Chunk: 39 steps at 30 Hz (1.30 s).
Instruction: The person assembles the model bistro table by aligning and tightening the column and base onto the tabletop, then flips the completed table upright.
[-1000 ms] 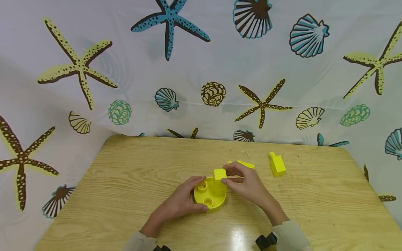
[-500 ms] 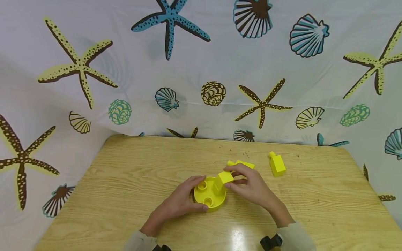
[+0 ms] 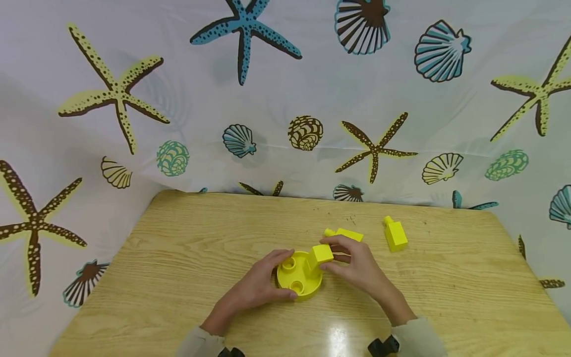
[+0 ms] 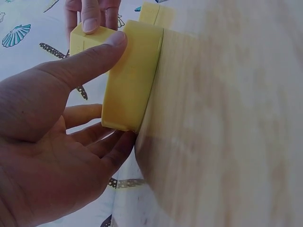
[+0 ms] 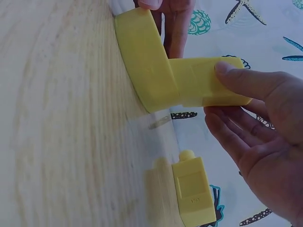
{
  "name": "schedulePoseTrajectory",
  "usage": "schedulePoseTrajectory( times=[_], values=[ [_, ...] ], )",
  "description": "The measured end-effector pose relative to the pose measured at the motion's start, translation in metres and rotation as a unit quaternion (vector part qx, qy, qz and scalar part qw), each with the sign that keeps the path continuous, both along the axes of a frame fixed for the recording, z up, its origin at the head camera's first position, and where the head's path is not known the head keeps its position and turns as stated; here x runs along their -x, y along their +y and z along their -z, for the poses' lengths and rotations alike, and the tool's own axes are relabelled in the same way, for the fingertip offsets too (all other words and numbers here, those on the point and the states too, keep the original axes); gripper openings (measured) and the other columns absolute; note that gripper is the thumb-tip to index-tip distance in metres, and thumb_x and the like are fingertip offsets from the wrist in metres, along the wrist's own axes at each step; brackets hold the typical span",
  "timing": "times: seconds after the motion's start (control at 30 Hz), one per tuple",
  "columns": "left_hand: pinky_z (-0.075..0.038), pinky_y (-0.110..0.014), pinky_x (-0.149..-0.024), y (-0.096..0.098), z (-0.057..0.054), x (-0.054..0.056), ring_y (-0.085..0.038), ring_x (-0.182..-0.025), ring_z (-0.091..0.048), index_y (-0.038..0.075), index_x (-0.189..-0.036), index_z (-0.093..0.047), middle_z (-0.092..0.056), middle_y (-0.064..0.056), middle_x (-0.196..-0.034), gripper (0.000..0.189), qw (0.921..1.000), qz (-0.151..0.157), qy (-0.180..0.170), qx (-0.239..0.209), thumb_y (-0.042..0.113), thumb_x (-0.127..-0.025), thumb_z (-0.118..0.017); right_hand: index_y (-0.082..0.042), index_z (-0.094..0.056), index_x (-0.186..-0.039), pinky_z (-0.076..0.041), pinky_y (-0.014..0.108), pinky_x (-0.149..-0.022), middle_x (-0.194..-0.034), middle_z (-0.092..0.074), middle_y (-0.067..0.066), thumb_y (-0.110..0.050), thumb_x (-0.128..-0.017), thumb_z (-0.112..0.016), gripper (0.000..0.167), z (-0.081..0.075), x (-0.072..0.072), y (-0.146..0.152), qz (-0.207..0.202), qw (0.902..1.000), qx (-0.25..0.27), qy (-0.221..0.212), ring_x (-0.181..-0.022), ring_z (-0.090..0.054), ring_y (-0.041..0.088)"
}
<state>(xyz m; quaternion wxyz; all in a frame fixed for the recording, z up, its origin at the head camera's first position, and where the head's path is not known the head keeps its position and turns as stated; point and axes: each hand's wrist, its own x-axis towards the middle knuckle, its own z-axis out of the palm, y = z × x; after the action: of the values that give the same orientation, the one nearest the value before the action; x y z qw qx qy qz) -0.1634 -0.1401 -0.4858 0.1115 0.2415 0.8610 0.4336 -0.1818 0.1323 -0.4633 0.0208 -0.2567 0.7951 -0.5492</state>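
A round yellow dish-like base (image 3: 308,296) with raised ring sockets rests on the table. My left hand (image 3: 256,283) holds it by the rim, thumb on the near side and fingers round the far side. Rising from the right part of the base is a yellow rectangular block (image 3: 321,254), leaning slightly right. My right hand (image 3: 357,262) pinches the block's upper part between thumb and fingers. In the right wrist view the lower end of the block (image 5: 208,80) meets the base (image 5: 147,66) behind its wall, which hides the joint.
Just beyond the right hand lies a second yellow block (image 3: 351,234) with a round peg at one end, partly covered by the fingers. Another pegged yellow block (image 3: 396,236) lies farther right. A patterned curtain (image 3: 276,99) hangs along the back of the wooden table (image 3: 187,238).
Over the last second the right hand has moved slightly right and the top of the block has turned and leaned that way. The left hand and base have stayed in place.
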Motion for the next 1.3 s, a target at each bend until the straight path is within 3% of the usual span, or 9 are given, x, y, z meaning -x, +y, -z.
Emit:
schedulePoseTrajectory(
  times=[0.23,0.77,0.93,1.1,1.2,1.3],
  values=[
    [-0.037,-0.057,-0.116,0.002,-0.001,0.000,-0.036,-0.138,-0.047,-0.001,-0.154,-0.043,-0.049,-0.016,-0.150,0.092,1.0000,-0.006,0.003,-0.002,0.032,-0.082,-0.090,0.001,-0.067,-0.123,-0.059,0.031,-0.089,-0.122,-0.069,0.014,-0.005,-0.081,-0.087,0.047,0.004,0.000,-0.002,0.021,0.9995,-0.001,0.024,-0.107,-0.071,0.030],
    [-0.038,-0.054,-0.116,0.001,0.000,0.002,-0.033,-0.138,-0.047,0.000,-0.154,-0.044,-0.049,-0.014,-0.150,0.092,1.0000,-0.008,-0.003,-0.005,0.030,-0.080,-0.091,-0.003,-0.070,-0.117,-0.060,0.028,-0.086,-0.116,-0.072,0.009,-0.004,-0.077,-0.090,0.044,0.007,-0.001,-0.005,0.033,0.9976,0.001,0.060,-0.101,-0.073,0.024],
    [-0.037,-0.055,-0.116,0.001,0.000,0.000,-0.034,-0.138,-0.047,0.000,-0.154,-0.043,-0.049,-0.015,-0.150,0.092,0.9999,-0.011,-0.005,-0.008,0.031,-0.081,-0.090,-0.005,-0.067,-0.117,-0.060,0.030,-0.088,-0.117,-0.069,0.009,-0.006,-0.079,-0.089,0.044,0.006,0.001,-0.004,0.012,0.9984,-0.009,0.054,-0.105,-0.071,0.026],
    [-0.036,-0.056,-0.116,0.001,-0.002,-0.002,-0.035,-0.139,-0.046,0.002,-0.154,-0.043,-0.048,-0.015,-0.151,0.091,0.9999,-0.013,-0.006,0.000,0.031,-0.082,-0.089,-0.006,-0.066,-0.124,-0.058,0.035,-0.094,-0.126,-0.066,0.013,-0.013,-0.085,-0.086,0.045,0.001,0.002,0.004,-0.008,0.9999,0.003,0.005,-0.114,-0.067,0.030],
    [-0.037,-0.057,-0.116,0.002,-0.006,-0.004,-0.035,-0.139,-0.046,0.002,-0.154,-0.044,-0.047,-0.016,-0.151,0.085,0.9998,-0.018,-0.001,0.003,0.030,-0.085,-0.087,-0.005,-0.066,-0.126,-0.056,0.039,-0.098,-0.128,-0.065,0.016,-0.014,-0.089,-0.083,0.041,-0.002,0.004,0.014,0.010,0.9997,0.023,-0.006,-0.117,-0.065,0.031],
    [-0.040,-0.056,-0.113,0.006,-0.011,-0.006,-0.035,-0.135,-0.049,0.004,-0.151,-0.049,-0.049,-0.015,-0.148,0.074,0.9989,-0.040,0.023,0.007,0.031,-0.090,-0.082,-0.003,-0.065,-0.127,-0.055,0.044,-0.099,-0.127,-0.065,0.017,-0.011,-0.092,-0.079,0.039,-0.002,0.007,0.024,0.059,0.9977,0.015,0.031,-0.118,-0.063,0.031]
  ],
)
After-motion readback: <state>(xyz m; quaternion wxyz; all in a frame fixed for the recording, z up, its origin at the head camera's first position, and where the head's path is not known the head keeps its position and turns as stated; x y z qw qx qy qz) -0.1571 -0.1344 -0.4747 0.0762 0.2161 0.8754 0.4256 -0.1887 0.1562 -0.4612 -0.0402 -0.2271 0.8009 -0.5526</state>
